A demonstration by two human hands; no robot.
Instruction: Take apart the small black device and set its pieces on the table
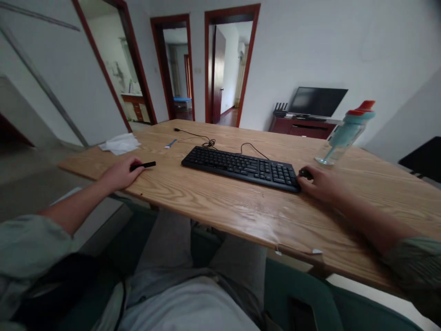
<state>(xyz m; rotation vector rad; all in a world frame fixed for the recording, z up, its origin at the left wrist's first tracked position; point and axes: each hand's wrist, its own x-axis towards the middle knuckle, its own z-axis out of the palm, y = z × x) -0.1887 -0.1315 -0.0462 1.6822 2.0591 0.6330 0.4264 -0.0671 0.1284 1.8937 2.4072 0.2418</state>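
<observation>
My left hand (120,174) rests on the table's left side, fingers closed around a short, flat black stick (148,164) that points right. What kind of tool it is I cannot make out. At the right end of a black keyboard (241,166), my right hand (320,183) is closed on a small dark object (305,173), mostly covered by the fingers. Its thumb side is against or very close to the keyboard's corner. The keyboard lies flat, slightly angled, with its black cable (208,143) loosely coiled behind it.
A clear bottle with a red and teal lid (346,133) stands behind my right hand. White tissue (120,144) and a small blue-and-white item (171,144) lie on the wooden table (206,197). Farther back, a television (319,101) sits on a dark red cabinet (299,127).
</observation>
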